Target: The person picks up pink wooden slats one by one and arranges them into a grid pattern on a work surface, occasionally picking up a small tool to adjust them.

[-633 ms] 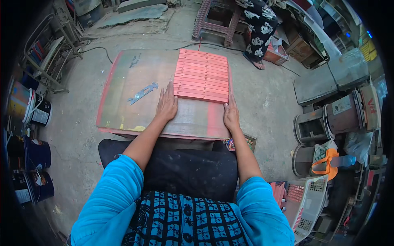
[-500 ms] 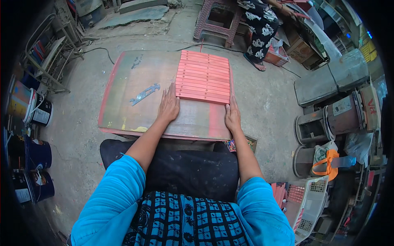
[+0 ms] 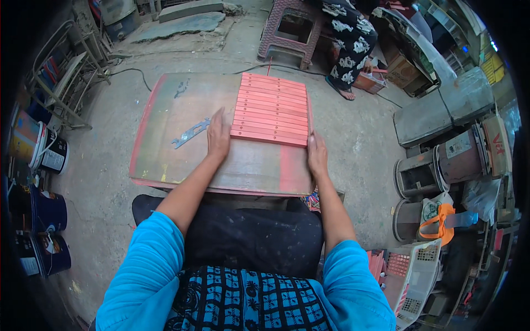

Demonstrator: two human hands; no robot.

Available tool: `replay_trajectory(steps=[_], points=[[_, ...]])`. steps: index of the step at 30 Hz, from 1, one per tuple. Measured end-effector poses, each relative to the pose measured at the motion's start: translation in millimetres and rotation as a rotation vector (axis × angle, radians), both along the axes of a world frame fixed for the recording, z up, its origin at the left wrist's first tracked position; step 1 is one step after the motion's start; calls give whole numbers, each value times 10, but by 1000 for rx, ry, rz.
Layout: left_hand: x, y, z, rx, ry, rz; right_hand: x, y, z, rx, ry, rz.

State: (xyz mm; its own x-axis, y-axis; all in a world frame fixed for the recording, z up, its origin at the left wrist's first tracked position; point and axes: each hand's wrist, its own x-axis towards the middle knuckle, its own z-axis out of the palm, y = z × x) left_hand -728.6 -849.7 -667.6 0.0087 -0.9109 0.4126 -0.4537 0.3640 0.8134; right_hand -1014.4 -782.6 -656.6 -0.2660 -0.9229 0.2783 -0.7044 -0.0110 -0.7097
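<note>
Several red-painted wooden slats [image 3: 271, 113] lie side by side in a flat block on a low board-topped table [image 3: 237, 171]. Small dark holes show near both ends of the slats. My left hand [image 3: 218, 137] is open, its fingers stretched out, just left of the nearest slats with a small gap. My right hand [image 3: 317, 155] rests along the table's right edge by the slats' right ends, fingers straight; whether it touches them I cannot tell. A flat grey metal wrench [image 3: 190, 133] lies left of my left hand, its upper end close to the fingers.
Beyond the table stand a plastic stool [image 3: 290, 30] and another person's leg in patterned trousers [image 3: 349, 47], beside a box of red pieces [image 3: 369, 81]. Paint buckets [image 3: 52, 151] line the left. Drums [image 3: 418, 172] and a white plastic crate [image 3: 415, 276] are at the right.
My left hand has come away from the slats' left ends, moving slightly left toward the wrench. The other person's hand has lowered to the box. The view has shifted a little.
</note>
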Motion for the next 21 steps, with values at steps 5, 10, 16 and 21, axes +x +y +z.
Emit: replay_trajectory(steps=[5, 10, 16, 21], points=[[32, -696, 41, -24, -180, -35, -108, -650, 172, 224, -166, -98], [-123, -960, 150, 525, 68, -101, -185, -1065, 31, 220, -326, -132], [-158, -1108, 76, 727, 363, -118, -243, -1239, 3, 360, -477, -216], [-115, -1200, 3, 782, 415, -119, -179, -1246, 62, 343, -583, -246]])
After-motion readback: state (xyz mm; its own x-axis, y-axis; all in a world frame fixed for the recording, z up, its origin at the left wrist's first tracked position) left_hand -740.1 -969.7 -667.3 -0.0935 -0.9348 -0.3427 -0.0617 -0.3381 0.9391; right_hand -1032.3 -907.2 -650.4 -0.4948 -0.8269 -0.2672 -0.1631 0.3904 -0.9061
